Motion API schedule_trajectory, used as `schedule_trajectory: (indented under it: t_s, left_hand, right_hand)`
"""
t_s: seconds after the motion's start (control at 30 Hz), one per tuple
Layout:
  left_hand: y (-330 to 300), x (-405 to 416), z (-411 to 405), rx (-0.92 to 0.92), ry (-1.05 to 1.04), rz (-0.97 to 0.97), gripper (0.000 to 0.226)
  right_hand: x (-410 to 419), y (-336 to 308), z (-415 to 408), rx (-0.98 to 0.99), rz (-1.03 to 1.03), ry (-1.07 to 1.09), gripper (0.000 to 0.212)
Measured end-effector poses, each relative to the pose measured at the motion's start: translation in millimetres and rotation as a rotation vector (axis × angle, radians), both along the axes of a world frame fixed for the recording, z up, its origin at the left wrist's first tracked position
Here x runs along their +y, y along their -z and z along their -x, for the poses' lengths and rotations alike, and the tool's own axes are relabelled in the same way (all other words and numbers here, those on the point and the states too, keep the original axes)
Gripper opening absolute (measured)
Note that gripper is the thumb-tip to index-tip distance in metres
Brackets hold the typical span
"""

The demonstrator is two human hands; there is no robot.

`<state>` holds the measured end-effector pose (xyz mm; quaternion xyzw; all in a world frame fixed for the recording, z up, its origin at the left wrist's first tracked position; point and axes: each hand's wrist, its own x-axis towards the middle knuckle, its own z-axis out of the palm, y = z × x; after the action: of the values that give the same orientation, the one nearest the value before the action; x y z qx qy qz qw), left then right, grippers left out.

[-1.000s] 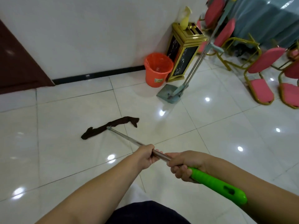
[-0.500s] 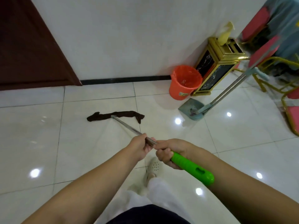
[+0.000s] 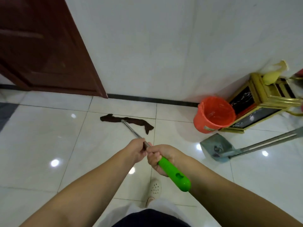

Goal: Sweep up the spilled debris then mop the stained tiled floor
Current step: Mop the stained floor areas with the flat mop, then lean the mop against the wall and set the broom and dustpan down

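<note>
Both my hands grip a mop: my left hand (image 3: 136, 149) wraps its metal pole (image 3: 132, 129), my right hand (image 3: 159, 155) its green handle (image 3: 174, 173). The dark mop cloth (image 3: 127, 121) lies on the white tiled floor (image 3: 41, 138) at twelve o'clock; a dustpan (image 3: 215, 147) sits at three.

Banquet-hall corner: gilt bin (image 3: 260, 102), glossy tiles (image 3: 41, 145)

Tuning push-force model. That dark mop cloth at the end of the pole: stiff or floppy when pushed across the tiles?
Likely floppy: the mop cloth lies flat as a thin strip with one end kinked toward the camera. It would probably trail and bunch rather than hold shape. The glossy tiled floor suggests it slides easily. Both hands grip the mop pole.
</note>
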<state>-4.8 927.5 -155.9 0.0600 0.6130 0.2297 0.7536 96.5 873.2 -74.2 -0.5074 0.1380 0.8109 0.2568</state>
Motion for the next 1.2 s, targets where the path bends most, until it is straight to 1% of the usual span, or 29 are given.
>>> schedule_trajectory:
  t_s: [0.2,0.27,0.33,0.47,0.53,0.6,0.63,0.7,0.77,0.8,0.87,0.93,1.0,1.07,1.1,1.17,1.2]
  left_hand:
    - [2,45,-11,0.044,-0.071,0.014,0.018]
    - [0,55,-11,0.067,-0.071,0.022,0.02]
    - [-5,65,-11,0.081,-0.067,0.015,0.027]
    - [-18,81,-13,0.121,-0.031,-0.074,0.038]
    - [-22,87,-11,0.109,-0.027,-0.109,0.038]
    - [-29,94,-8,0.046,-0.025,-0.137,0.031]
    - [-34,99,-6,0.008,-0.032,-0.153,0.027]
    - [-44,111,-3,-0.057,-0.079,-0.173,0.029]
    - [-52,125,4,-0.141,-0.098,-0.19,0.019]
    - [-55,132,8,-0.158,-0.092,-0.205,0.022]
    - [-62,149,20,-0.158,-0.088,-0.235,0.024]
    - [-65,167,38,-0.162,-0.098,-0.243,0.025]
    - [-69,187,60,-0.196,-0.088,-0.28,0.036]
    - [-73,209,82,-0.261,-0.072,-0.343,0.055]
    - [-74,219,94,-0.303,-0.064,-0.367,0.057]
    - [-76,242,118,-0.346,-0.07,-0.401,0.04]
    - [-76,254,130,-0.332,-0.075,-0.409,0.031]
  right_hand:
    - [53,0,-6,-0.017,0.024,-0.084,0.027]
    - [65,-4,-4,-0.014,0.03,-0.062,0.025]
    - [77,-9,-5,-0.002,0.022,-0.049,0.026]
    - [102,-21,-9,0.026,0.002,-0.054,0.03]
    - [112,-29,-8,0.035,-0.014,-0.063,0.028]
    - [120,-36,-6,0.018,-0.034,-0.093,0.023]
    - [125,-40,-5,-0.008,-0.06,-0.121,0.017]
    - [137,-48,-1,-0.072,-0.138,-0.165,0.004]
    - [152,-56,3,-0.118,-0.221,-0.212,0.008]
    - [160,-61,5,-0.126,-0.262,-0.251,0.008]
    - [175,-72,12,-0.138,-0.352,-0.332,0.02]
    - [192,-80,27,-0.187,-0.452,-0.336,0.028]
    - [213,-87,51,-0.291,-0.526,-0.316,0.03]
    - [236,-94,80,-0.422,-0.567,-0.284,0.028]
    - [248,-96,95,-0.474,-0.584,-0.262,0.027]
    - [271,-101,124,-0.544,-0.61,-0.213,0.026]
    - [282,-102,138,-0.564,-0.617,-0.186,0.027]
